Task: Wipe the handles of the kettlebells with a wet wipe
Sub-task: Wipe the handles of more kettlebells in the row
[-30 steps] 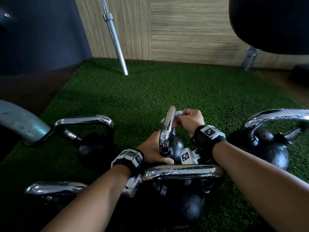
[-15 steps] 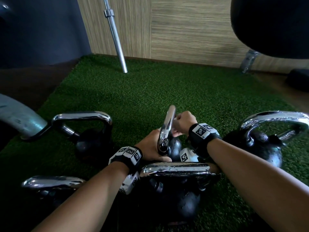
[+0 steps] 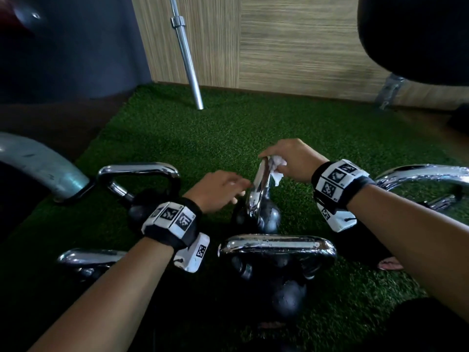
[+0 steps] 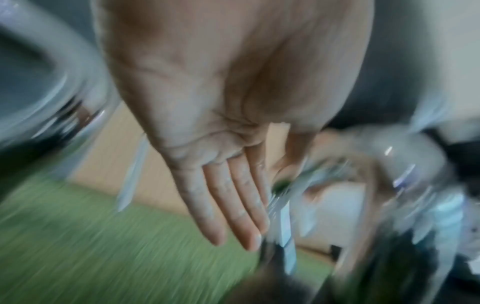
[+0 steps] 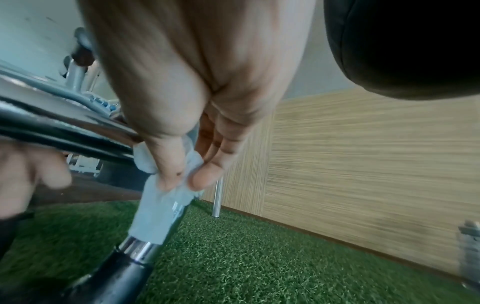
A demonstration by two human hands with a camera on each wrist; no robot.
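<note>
A small black kettlebell (image 3: 267, 218) stands on the green turf, its chrome handle (image 3: 260, 189) edge-on to me. My right hand (image 3: 272, 163) pinches a white wet wipe (image 3: 278, 171) against the handle's top far corner. In the right wrist view, thumb and fingers (image 5: 182, 183) press the wipe (image 5: 161, 207) round the bend of the handle (image 5: 139, 250). My left hand (image 3: 237, 190) hovers just left of the handle, blurred, holding nothing. Its palm and straight fingers (image 4: 233, 207) show in the left wrist view. Whether it touches the handle I cannot tell.
Other chrome-handled kettlebells ring the small one: back left (image 3: 138, 170), front centre (image 3: 276, 246), front left (image 3: 88, 257) and right (image 3: 426, 174). A barbell bar (image 3: 187, 62) leans on the wooden wall. A grey curved tube (image 3: 38, 163) lies left; a black pad (image 3: 418, 34) hangs upper right.
My left hand has let go of the small kettlebell's lower handle and come away with fingers straight. My right hand has slid the wipe up to the handle's top corner.
</note>
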